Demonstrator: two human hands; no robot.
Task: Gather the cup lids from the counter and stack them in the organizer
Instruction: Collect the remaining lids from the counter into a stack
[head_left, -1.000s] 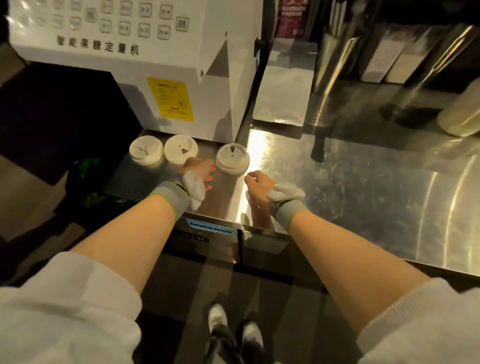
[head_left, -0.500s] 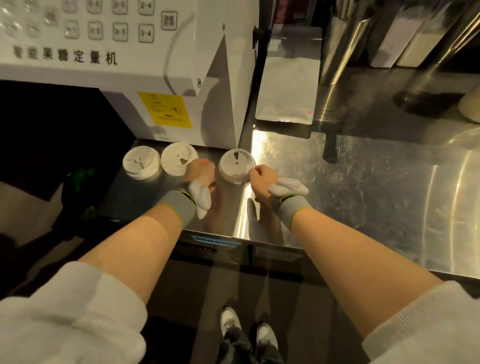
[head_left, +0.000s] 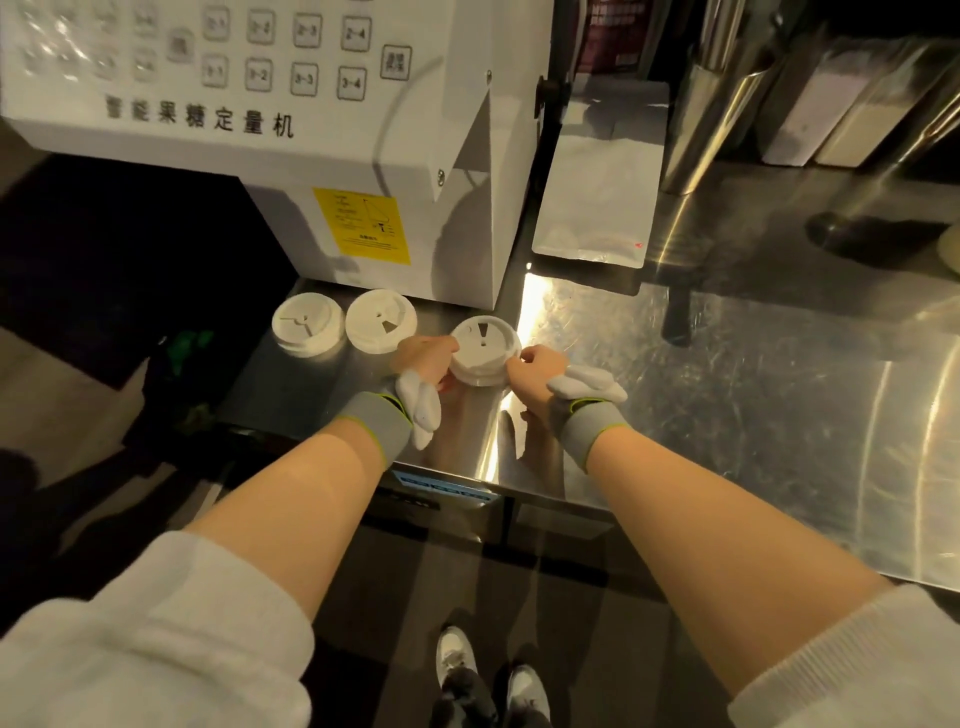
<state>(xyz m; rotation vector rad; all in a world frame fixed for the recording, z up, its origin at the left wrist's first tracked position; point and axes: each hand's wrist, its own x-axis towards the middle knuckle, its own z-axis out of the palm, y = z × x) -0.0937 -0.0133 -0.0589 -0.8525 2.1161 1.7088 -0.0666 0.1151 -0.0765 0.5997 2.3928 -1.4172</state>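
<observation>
Three white cup lids lie on the steel counter (head_left: 727, 415) in front of a white machine. The left lid (head_left: 307, 324) and the middle lid (head_left: 381, 321) lie side by side, untouched. The right lid (head_left: 484, 351) sits between my hands. My left hand (head_left: 425, 358) grips its left edge with curled fingers, and my right hand (head_left: 535, 366) pinches its right edge. Gloves are rolled back onto both wrists. No organizer is in view.
A white syrup dispenser machine (head_left: 322, 156) stands right behind the lids. A silver foil pouch (head_left: 597, 182) leans behind the counter's middle. Metal cylinders and containers (head_left: 727, 114) stand at the back right. The counter's front edge is just below my wrists.
Both hands moved forward from the counter's front onto the right lid and took hold of its two edges. The other two lids stayed put.
</observation>
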